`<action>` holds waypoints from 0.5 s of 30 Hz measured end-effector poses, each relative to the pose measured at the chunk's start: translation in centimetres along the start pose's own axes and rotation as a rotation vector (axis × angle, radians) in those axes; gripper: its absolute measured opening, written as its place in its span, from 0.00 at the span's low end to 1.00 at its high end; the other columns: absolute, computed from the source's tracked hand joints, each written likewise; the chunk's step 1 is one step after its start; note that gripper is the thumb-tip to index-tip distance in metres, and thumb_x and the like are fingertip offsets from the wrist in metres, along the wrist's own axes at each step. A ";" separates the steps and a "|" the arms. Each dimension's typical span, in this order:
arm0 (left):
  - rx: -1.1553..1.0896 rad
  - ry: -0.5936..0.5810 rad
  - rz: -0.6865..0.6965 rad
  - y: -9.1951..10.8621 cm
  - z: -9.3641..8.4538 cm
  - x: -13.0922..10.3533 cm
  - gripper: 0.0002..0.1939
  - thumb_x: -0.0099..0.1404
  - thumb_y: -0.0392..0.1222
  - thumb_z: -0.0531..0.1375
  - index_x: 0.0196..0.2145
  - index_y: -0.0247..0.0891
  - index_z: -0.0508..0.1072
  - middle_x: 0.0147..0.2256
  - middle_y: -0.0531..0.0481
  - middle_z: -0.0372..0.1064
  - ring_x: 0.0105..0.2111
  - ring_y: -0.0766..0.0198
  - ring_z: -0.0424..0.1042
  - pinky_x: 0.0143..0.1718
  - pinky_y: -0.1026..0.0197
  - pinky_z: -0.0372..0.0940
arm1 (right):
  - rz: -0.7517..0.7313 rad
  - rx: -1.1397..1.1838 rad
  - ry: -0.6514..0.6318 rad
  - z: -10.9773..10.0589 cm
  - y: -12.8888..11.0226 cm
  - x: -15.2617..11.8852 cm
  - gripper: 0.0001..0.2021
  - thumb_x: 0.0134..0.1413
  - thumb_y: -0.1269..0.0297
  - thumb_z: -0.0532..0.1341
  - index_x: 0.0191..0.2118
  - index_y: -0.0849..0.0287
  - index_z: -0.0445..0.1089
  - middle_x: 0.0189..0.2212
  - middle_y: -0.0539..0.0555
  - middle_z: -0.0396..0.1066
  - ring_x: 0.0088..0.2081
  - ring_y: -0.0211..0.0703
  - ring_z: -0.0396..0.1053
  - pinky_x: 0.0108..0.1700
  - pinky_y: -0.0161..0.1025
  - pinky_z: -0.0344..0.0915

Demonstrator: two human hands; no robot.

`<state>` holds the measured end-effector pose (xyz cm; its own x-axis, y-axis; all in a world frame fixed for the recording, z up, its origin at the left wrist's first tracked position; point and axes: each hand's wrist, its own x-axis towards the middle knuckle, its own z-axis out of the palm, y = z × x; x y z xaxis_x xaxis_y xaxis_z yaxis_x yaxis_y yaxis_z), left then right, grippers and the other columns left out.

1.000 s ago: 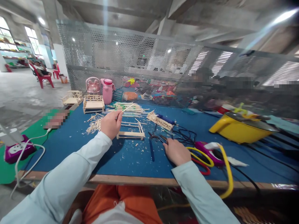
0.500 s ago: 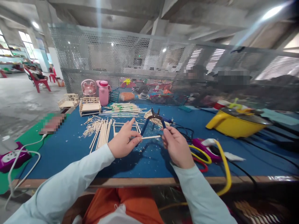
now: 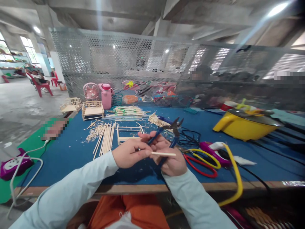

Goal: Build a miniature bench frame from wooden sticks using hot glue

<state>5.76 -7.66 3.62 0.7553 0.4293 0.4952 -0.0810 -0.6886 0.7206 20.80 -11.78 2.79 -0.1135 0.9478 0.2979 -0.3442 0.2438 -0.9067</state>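
Note:
A short pale wooden stick [image 3: 166, 154] is pinched at one end between the thumb and finger of my left hand [image 3: 131, 153]. It lies across the front of my right hand [image 3: 175, 162], whose palm faces up. Blue-handled nippers [image 3: 175, 124] rest in that right hand, jaws pointing up and parted, handles spread. Just behind my left hand stands a small wooden stick frame [image 3: 122, 139], partly covered by my fingers. Left of it lie a row of loose wooden sticks [image 3: 106, 138] and a heap of small offcuts [image 3: 95, 132].
Finished-looking wooden miniatures [image 3: 92, 111] stand at the back left near a pink bottle [image 3: 106, 97]. Red-and-yellow-handled scissors [image 3: 202, 170], a purple power strip [image 3: 212, 152] and a yellow electric pan [image 3: 245, 127] are to the right. A perforated metal screen [image 3: 107, 60] closes the back.
My hands have come together. My right hand has turned palm up and moved in with the nippers, which now sit lower and tilted. The stick has shifted right and down in my left fingers.

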 end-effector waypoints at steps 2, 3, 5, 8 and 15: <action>-0.093 0.163 -0.097 -0.5 -0.2 0.2 0.12 0.62 0.43 0.51 0.29 0.35 0.71 0.28 0.49 0.67 0.29 0.66 0.65 0.32 0.65 0.60 | -0.065 -0.044 0.095 -1.0 -0.7 0.2 0.19 0.33 0.70 0.51 0.38 0.53 0.59 0.32 0.53 0.67 0.40 0.47 0.67 0.44 0.49 0.62; -0.132 0.275 -0.160 -0.7 -0.4 0.4 0.12 0.62 0.44 0.51 0.30 0.35 0.70 0.26 0.51 0.66 0.26 0.68 0.64 0.27 0.66 0.59 | -0.095 -0.100 0.142 -1.5 -1.1 0.3 0.18 0.33 0.71 0.51 0.37 0.53 0.58 0.29 0.52 0.65 0.38 0.46 0.67 0.43 0.48 0.63; -0.186 0.480 -0.268 -1.3 -0.7 0.7 0.12 0.61 0.45 0.51 0.30 0.35 0.70 0.19 0.55 0.59 0.18 0.72 0.56 0.20 0.68 0.53 | -0.089 -0.333 0.205 -2.6 -1.6 0.5 0.18 0.33 0.72 0.52 0.37 0.54 0.58 0.27 0.50 0.63 0.33 0.43 0.66 0.40 0.44 0.63; -0.218 0.590 -0.327 -2.0 -0.9 0.9 0.12 0.60 0.46 0.52 0.28 0.34 0.69 0.15 0.60 0.50 0.15 0.74 0.48 0.17 0.69 0.47 | 0.042 -0.844 0.161 -3.3 -1.9 0.4 0.18 0.35 0.73 0.52 0.38 0.56 0.61 0.28 0.50 0.64 0.31 0.42 0.64 0.37 0.41 0.62; -0.154 0.551 -0.379 -2.1 -0.4 0.8 0.14 0.60 0.47 0.51 0.25 0.34 0.67 0.15 0.59 0.50 0.16 0.74 0.49 0.17 0.69 0.46 | 0.029 -1.344 0.079 -2.0 -1.3 0.3 0.22 0.38 0.75 0.51 0.45 0.59 0.63 0.44 0.57 0.67 0.44 0.46 0.64 0.47 0.40 0.59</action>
<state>6.21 -5.65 2.71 0.3119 0.8872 0.3400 0.0012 -0.3582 0.9336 23.07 -11.45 3.50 -0.0354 0.9541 0.2974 0.8359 0.1914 -0.5144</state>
